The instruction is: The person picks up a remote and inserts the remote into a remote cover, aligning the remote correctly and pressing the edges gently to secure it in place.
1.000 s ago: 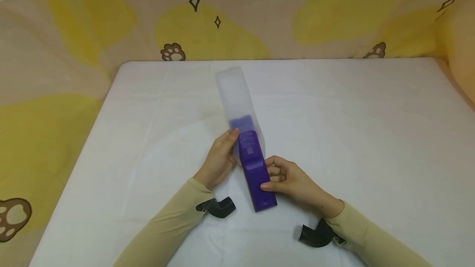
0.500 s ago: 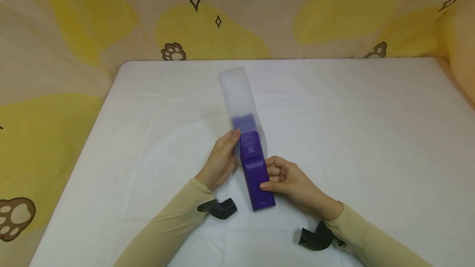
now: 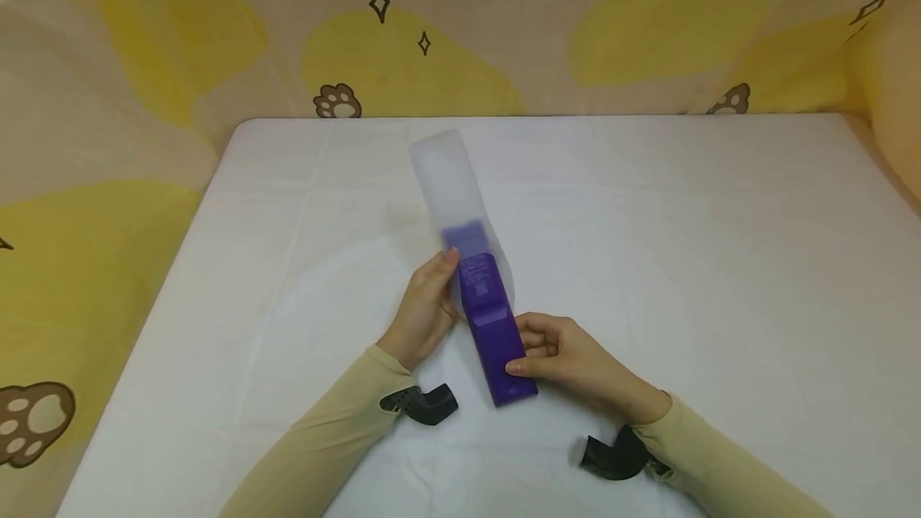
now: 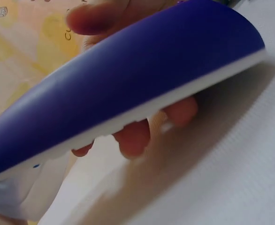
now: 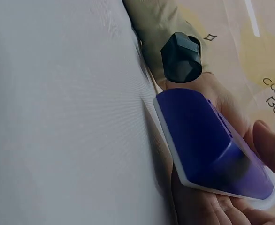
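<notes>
See purple remote (image 3: 492,328) above white table (image 3: 691,254), pointing to 11 o'clock, with far end hazy inside translucent sleeve (image 3: 449,181). Hold sleeve in left hand (image 3: 424,306) at 8 o'clock, with fingers mostly hidden behind. Pinch near end in right hand (image 3: 579,360) at 4 o'clock, with fingertips out of head view. Cannot read back print (image 3: 478,274).

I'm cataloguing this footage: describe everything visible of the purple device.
The purple device is long, slim and smooth, like plastic, stepped on top, with unreadable print and a white lower edge. It slants leftward in the head view, held over the table, its far end inside a translucent sleeve. The left hand holds the sleeve, thumb at the device's edge; the right hand pinches its near end.
</notes>
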